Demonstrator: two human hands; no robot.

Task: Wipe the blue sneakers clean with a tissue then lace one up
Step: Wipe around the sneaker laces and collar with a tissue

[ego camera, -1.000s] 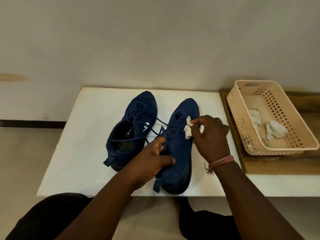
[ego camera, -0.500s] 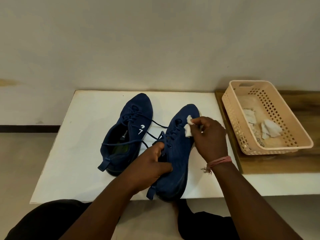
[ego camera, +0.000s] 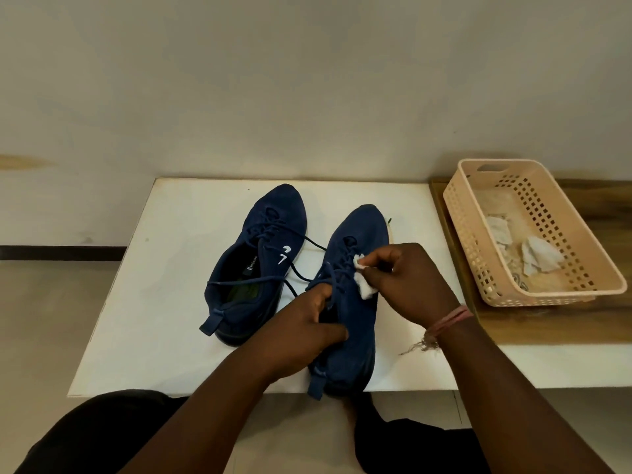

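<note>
Two dark blue sneakers lie on a white table (ego camera: 164, 302), toes pointing away from me. The left sneaker (ego camera: 260, 254) lies untouched with its laces loose. My left hand (ego camera: 304, 330) grips the right sneaker (ego camera: 355, 336) at its collar, fingers curled into the opening. My right hand (ego camera: 407, 282) pinches a crumpled white tissue (ego camera: 364, 283) against the right sneaker's lace area.
A peach perforated plastic basket (ego camera: 472, 254) with used tissues (ego camera: 537, 258) in it stands on a wooden surface (ego camera: 547, 323) at the right. A plain wall rises behind the table. My dark-clothed knees show below the table's front edge.
My right hand has slid the tissue back along the right sneaker, from near the toe toward the laces. The left hand keeps its grip on the collar.
</note>
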